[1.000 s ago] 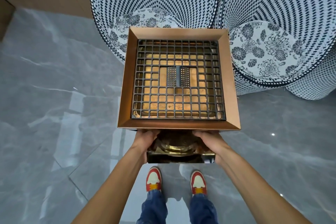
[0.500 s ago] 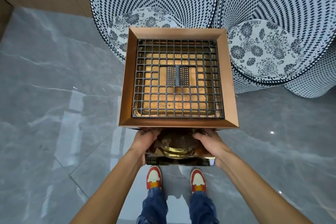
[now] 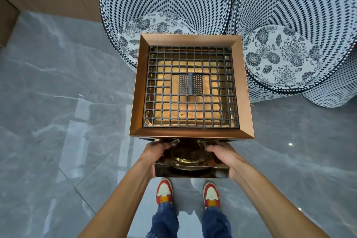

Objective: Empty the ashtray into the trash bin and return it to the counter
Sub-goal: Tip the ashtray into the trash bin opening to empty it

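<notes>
I look down and I hold a square brass-coloured tray (image 3: 192,170) with both hands, low in front of me, just under the near edge of the copper-coloured bin top (image 3: 135,91). My left hand (image 3: 154,153) grips the left side of this tray and my right hand (image 3: 222,155) grips the right side, fingers curled over the upper edge and thumbs on the near part, so both are closed on it, not spread. I think I hold it from 2 sides because it is wide and must stay level while it slides in or out below the top frame; which direction, I cannot tell. Inside the tray I see a round gold dish shape (image 3: 186,160), and I cannot see ash or butts in it. The ashtray itself, I judge, is the black grid (image 3: 191,87) with the shallow gold pan under it, sitting inside the copper frame; the pan looks nearly empty, only some stains. Behind the bin, on the far side, stand 2 woven chairs (image 3: 166,0) with flower cushions (image 3: 280,52), and my red shoes (image 3: 164,191) are on the grey marble floor (image 3: 58,121).
</notes>
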`<state>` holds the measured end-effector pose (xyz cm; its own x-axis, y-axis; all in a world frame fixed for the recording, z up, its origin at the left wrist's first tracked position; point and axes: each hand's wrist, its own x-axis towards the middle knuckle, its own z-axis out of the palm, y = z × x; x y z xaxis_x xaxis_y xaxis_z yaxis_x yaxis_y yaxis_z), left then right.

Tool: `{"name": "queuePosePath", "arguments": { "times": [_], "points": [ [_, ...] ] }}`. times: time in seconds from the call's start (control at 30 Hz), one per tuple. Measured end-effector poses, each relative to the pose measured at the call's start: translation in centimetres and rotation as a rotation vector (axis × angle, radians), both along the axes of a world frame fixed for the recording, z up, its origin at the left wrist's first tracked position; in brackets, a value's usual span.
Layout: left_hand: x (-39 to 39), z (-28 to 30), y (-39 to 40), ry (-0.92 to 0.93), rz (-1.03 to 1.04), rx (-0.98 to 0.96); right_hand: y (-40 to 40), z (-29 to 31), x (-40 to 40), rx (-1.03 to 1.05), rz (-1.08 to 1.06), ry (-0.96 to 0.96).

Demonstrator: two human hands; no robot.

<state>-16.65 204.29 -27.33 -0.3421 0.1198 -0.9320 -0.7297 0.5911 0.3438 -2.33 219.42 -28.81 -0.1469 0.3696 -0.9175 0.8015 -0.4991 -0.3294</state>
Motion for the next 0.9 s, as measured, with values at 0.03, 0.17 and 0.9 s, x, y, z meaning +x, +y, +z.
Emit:
{"name": "queuePosePath", "arguments": {
  "times": [0.03, 0.17, 0.9],
  "points": [
    [0.1, 0.1, 0.0, 0.021, 0.027, 0.029, -0.2, -0.1, 0.2, 0.027, -0.031, 0.054],
    [-0.4, -0.1, 0.1, 0.027, 0.010, 0.012, -0.1, 0.1, 0.2, -0.012, -0.106, 0.035],
    [1.8, -1.4, -1.5, -0.013, 0.077, 0.070, -1.5, -1.1, 1.9, 0.027, -0.007, 0.148]
  ]
}}
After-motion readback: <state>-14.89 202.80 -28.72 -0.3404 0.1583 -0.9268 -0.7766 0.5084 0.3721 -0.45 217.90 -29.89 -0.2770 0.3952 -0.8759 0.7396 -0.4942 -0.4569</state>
